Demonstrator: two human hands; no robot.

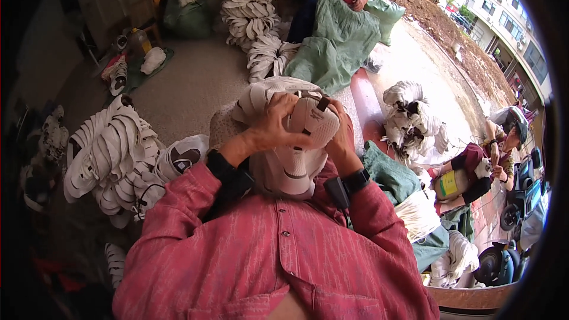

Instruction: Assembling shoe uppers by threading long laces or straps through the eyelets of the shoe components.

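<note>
A white shoe upper (pixel 315 123) with a dark pull tab is held up in front of my chest, its rounded heel end toward me. My left hand (pixel 277 125) grips its left side, thumb stretched across the front and fingers over the top. Around the right side curls my right hand (pixel 340 135), its fingertips partly hidden by the upper. More white uppers (pixel 291 175) lie on my lap beneath it, and another pale upper (pixel 253 99) shows just beyond my left hand. Each wrist wears a dark band.
Large stacks of white uppers (pixel 109 148) stand at left, at the back (pixel 249 12) and at right (pixel 409 112). Ahead, a person handles a green sack (pixel 335 41). White laces (pixel 418 216) lie on green cloth at right, near another seated person (pixel 501 154) and scooters.
</note>
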